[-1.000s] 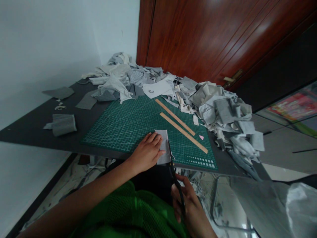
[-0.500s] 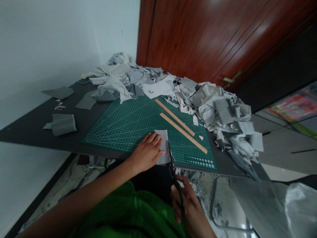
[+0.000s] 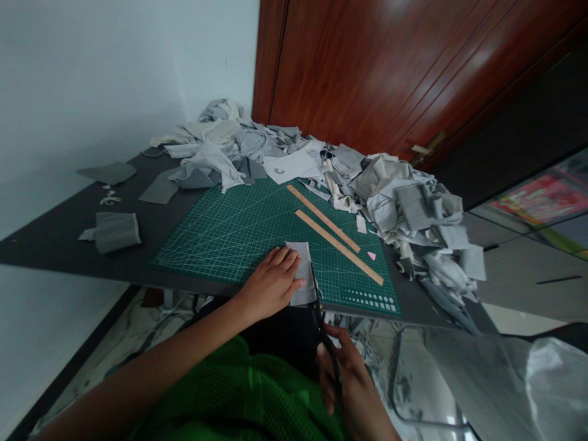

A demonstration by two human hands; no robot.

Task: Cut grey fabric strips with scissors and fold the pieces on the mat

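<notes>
A small light grey piece of fabric (image 3: 304, 288) lies on the green cutting mat (image 3: 220, 236) at the front edge of the table. My left hand (image 3: 274, 278) rests flat on the fabric's left side, fingers stretched out and pressing it down. My right hand (image 3: 346, 367) grips the handles of black scissors (image 3: 320, 321) just below the table edge. The blades point away from me along the fabric's right edge. A thin strip curls beside the blades. How far the blades are apart is too small to make out.
Two wooden rulers (image 3: 339, 247) and a pink chalk piece (image 3: 372, 256) lie on the mat's right. Heaps of grey fabric scraps (image 3: 408, 202) line the back and right. A folded grey piece (image 3: 117, 233) lies left. A clear plastic sheet (image 3: 487, 373) is at lower right.
The view has shifted very slightly. Both hands, the fabric and the scissors stay in nearly the same place.
</notes>
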